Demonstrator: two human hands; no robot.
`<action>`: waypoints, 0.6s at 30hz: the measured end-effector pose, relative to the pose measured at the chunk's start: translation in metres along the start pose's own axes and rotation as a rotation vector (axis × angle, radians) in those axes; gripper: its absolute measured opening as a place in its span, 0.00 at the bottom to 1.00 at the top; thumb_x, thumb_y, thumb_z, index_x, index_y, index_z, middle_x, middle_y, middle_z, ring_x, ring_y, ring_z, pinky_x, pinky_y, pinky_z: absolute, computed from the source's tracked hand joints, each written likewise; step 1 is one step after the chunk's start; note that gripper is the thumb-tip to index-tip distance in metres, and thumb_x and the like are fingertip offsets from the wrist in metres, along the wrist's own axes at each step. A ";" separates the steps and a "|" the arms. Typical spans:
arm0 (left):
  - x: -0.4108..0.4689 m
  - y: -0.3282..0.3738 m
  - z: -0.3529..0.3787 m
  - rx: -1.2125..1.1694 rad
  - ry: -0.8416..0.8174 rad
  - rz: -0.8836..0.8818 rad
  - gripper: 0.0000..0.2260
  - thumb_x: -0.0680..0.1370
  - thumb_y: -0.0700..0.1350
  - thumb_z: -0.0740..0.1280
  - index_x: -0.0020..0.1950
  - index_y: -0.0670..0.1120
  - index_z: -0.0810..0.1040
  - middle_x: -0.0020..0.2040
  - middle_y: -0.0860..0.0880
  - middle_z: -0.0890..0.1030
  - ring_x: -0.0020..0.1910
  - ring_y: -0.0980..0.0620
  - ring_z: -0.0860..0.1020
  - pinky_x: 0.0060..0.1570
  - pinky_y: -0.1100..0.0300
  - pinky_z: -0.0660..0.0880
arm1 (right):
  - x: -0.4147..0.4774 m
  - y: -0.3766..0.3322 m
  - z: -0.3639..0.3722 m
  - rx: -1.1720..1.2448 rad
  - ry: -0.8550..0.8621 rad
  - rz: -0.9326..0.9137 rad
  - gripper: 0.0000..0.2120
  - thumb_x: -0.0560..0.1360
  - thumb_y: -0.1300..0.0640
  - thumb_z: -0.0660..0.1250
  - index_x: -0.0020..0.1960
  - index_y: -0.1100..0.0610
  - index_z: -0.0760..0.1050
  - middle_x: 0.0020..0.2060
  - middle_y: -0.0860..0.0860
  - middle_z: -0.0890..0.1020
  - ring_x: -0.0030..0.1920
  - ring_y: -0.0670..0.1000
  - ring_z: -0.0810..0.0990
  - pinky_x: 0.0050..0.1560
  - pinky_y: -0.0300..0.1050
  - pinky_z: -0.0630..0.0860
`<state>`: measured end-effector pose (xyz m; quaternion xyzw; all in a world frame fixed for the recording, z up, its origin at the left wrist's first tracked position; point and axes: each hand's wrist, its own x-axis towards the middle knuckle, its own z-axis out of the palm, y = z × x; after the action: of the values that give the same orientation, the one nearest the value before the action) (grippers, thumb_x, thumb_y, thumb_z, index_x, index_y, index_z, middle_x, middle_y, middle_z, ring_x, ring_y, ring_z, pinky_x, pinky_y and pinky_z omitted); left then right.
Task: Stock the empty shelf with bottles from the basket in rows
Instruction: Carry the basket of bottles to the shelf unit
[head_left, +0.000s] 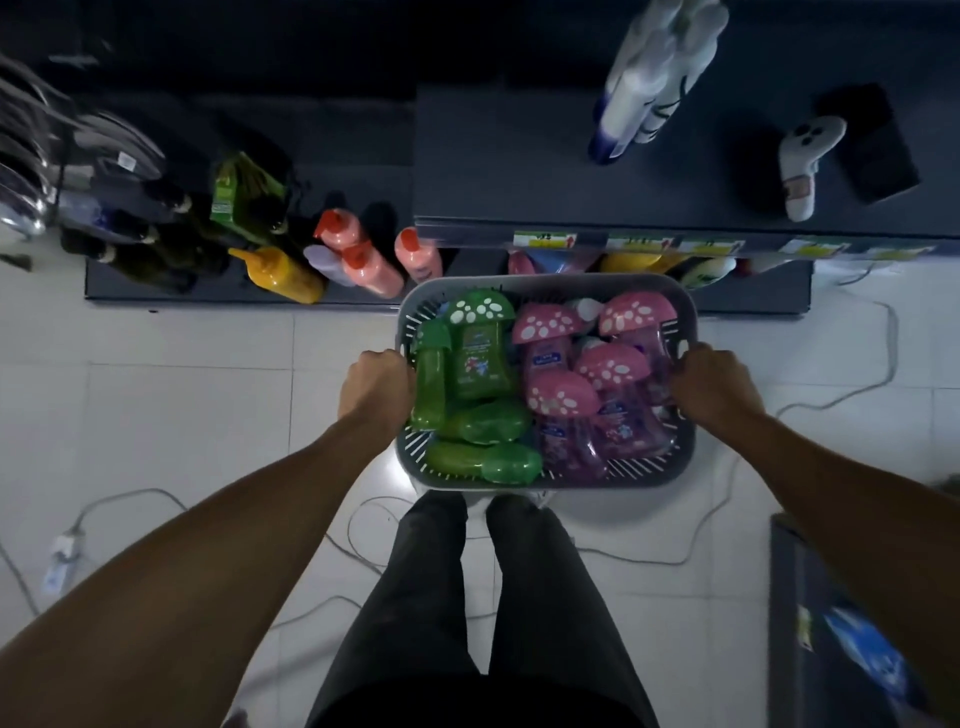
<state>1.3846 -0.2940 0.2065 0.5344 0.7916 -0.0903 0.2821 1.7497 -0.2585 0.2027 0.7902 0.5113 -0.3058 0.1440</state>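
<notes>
I hold a grey slotted basket (545, 283) in front of me, above my feet. My left hand (375, 387) is shut on its left handle and my right hand (714, 387) on its right handle. Inside lie several green bottles (475, 358) with spotted mushroom caps on the left and several pink ones (615, 395) on the right. Just beyond the basket a dark shelf (519, 171) stretches to the right, its near part bare.
White spray bottles (649, 88) and a white trigger bottle (802, 161) stand on the shelf's right side. A lower shelf at left carries orange-capped bottles (358, 254), a yellow bottle (283, 275) and dark bottles. Cables and a power strip (60, 558) trail over the white tiled floor.
</notes>
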 end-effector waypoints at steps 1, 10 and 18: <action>0.003 0.001 0.003 0.014 0.009 0.012 0.11 0.80 0.42 0.62 0.46 0.36 0.79 0.38 0.42 0.75 0.37 0.39 0.75 0.36 0.54 0.71 | 0.003 0.001 0.002 -0.007 -0.003 -0.001 0.12 0.76 0.53 0.67 0.52 0.62 0.73 0.44 0.62 0.80 0.42 0.61 0.78 0.42 0.50 0.74; 0.013 0.004 -0.005 0.047 -0.046 0.005 0.10 0.81 0.45 0.61 0.44 0.40 0.76 0.42 0.41 0.78 0.40 0.40 0.76 0.37 0.54 0.71 | 0.008 -0.004 -0.005 -0.071 -0.070 0.008 0.12 0.77 0.57 0.64 0.54 0.65 0.76 0.44 0.62 0.80 0.43 0.62 0.78 0.43 0.51 0.75; 0.011 0.012 -0.038 0.284 0.286 0.494 0.21 0.74 0.34 0.65 0.67 0.37 0.72 0.63 0.37 0.75 0.60 0.36 0.76 0.53 0.43 0.78 | -0.033 -0.059 -0.027 -0.248 0.273 -0.061 0.23 0.76 0.55 0.68 0.65 0.67 0.69 0.57 0.64 0.75 0.58 0.65 0.74 0.51 0.56 0.75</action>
<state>1.3789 -0.2637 0.2334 0.7518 0.6489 -0.0525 0.1041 1.6966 -0.2414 0.2493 0.7847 0.5835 -0.1344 0.1602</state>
